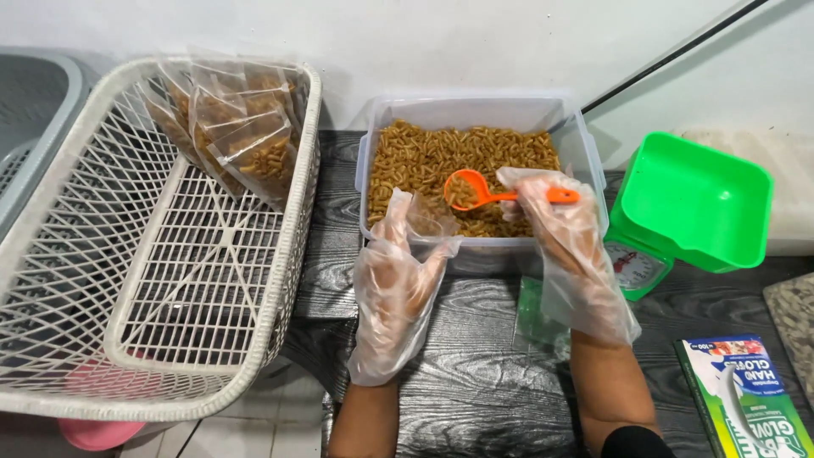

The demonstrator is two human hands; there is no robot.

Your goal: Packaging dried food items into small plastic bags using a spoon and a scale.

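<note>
Scoop (475,192) handle pinched in right hand (566,237) fingers (532,188) over tub (381,110).

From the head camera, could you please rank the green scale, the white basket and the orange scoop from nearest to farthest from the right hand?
1. Orange scoop: held in the right hand, over the snack tub.
2. Green scale: just to its right.
3. White basket: far left, beyond the left hand.

Single head-worn view, looking steeply down, close over the dark table (475,382), facing the white wall (441,42)
</note>
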